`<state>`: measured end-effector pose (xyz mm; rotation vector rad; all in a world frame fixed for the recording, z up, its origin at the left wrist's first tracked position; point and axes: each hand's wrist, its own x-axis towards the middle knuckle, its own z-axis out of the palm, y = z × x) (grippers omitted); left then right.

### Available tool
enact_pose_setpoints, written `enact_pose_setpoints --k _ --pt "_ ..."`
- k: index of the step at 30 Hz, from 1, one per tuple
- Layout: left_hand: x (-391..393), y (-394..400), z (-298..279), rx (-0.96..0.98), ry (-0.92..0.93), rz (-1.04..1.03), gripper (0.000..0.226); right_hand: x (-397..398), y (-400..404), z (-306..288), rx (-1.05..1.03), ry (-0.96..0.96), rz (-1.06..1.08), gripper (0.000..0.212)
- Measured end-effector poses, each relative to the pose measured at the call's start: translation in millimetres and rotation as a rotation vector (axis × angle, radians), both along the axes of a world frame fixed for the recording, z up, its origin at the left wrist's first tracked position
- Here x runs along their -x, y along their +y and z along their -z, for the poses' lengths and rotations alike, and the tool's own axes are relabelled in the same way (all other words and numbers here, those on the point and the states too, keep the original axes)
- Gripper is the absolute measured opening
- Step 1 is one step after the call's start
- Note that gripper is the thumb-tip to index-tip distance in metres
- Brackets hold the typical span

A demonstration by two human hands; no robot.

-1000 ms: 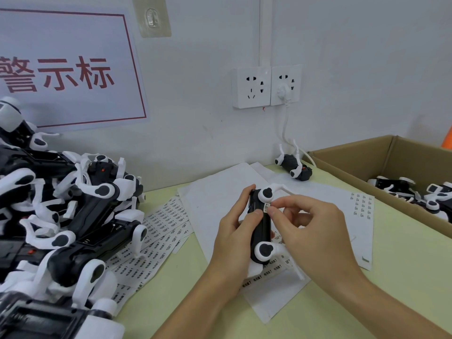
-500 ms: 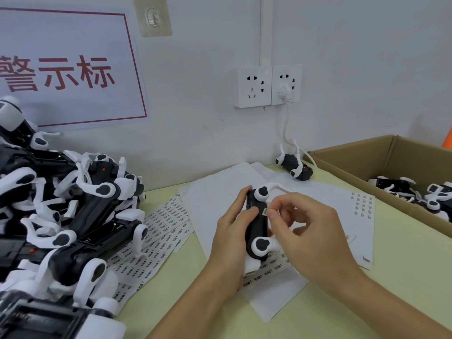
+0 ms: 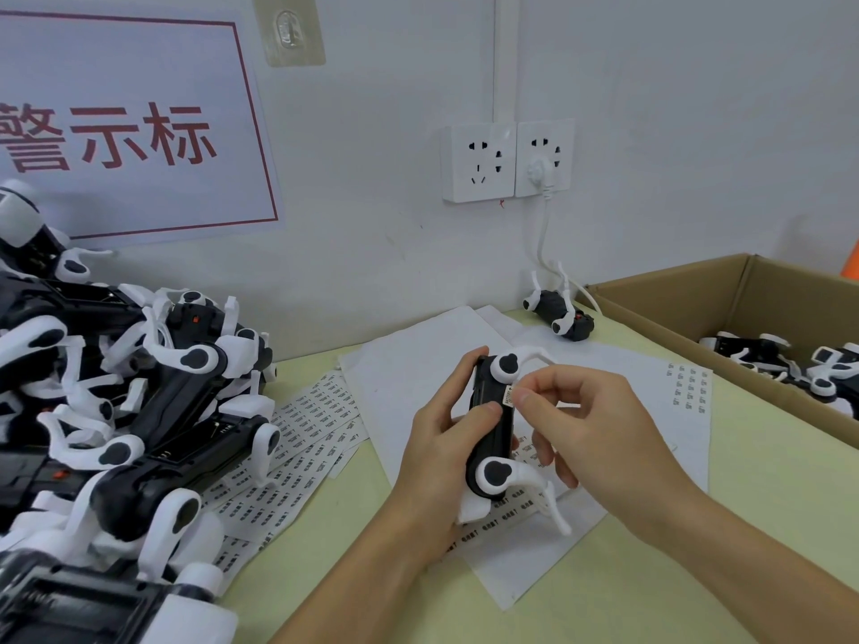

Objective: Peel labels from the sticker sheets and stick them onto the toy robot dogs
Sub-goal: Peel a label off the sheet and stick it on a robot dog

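Head view: the left hand [image 3: 444,450] reaches in from below, fingers curled round a black-and-white toy robot dog [image 3: 492,429] held lengthwise above the worktop [image 3: 767,504]. The right hand [image 3: 599,434] comes from the right, thumb and forefinger pinching a small white label [image 3: 509,395] against the dog's black body. The dog's white legs stick out rightward. Sticker sheets [image 3: 302,439] lie under and left of the hands; their print is too small to read. A wall sign [image 3: 125,127] reads "警示标".
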<state>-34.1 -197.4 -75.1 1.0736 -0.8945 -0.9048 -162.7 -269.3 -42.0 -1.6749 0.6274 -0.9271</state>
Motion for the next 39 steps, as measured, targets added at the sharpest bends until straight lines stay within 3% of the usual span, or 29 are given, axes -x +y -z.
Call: enact_pose_setpoints --k 13,39 --pt "1.9 0.2 -2.0 0.002 -0.019 0.014 0.059 -1.7 -2.5 4.2 0.119 0.028 0.008 0.019" --pt "0.5 -1.8 1.2 -0.010 -0.026 0.021 0.058 -2.2 -5.5 8.0 0.163 0.029 0.023 0.019"
